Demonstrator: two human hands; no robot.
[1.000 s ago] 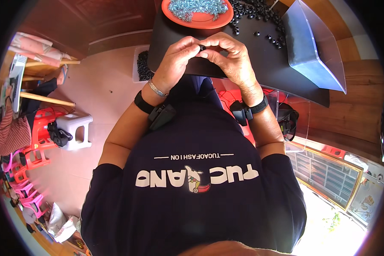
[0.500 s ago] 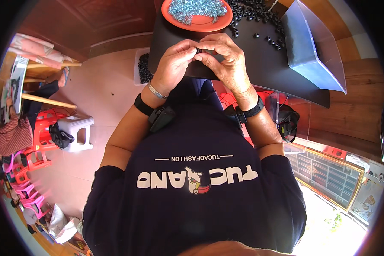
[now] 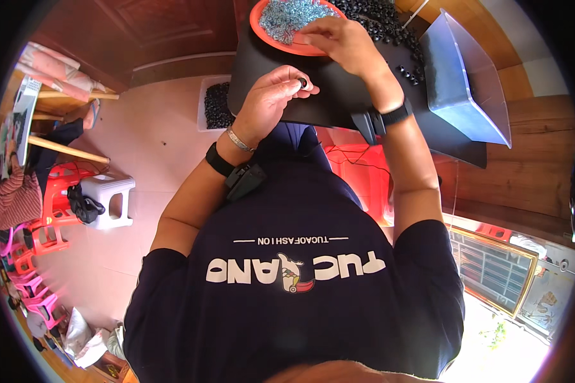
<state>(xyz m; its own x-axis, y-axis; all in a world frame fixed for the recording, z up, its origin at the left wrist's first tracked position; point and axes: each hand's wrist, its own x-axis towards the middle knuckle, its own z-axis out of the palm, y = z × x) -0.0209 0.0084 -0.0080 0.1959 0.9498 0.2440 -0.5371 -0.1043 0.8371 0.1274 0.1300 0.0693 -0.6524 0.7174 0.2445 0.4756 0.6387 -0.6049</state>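
Here your left hand pinches 1 small black ring-shaped part between thumb and fingertips, just above the black board, while your right hand reaches with curled fingers into the orange bowl of small silvery pieces — whether it already grips any, I cannot tell. The ring looks light, stiff and probably smooth, so hold it by the outer rim, gently but firmly — it may slip easily.

On the tabletop, the dish of small metal pieces sits at 12 o'clock, loose beads at 1, the clear box at 2; a stool stands on the floor at 9.
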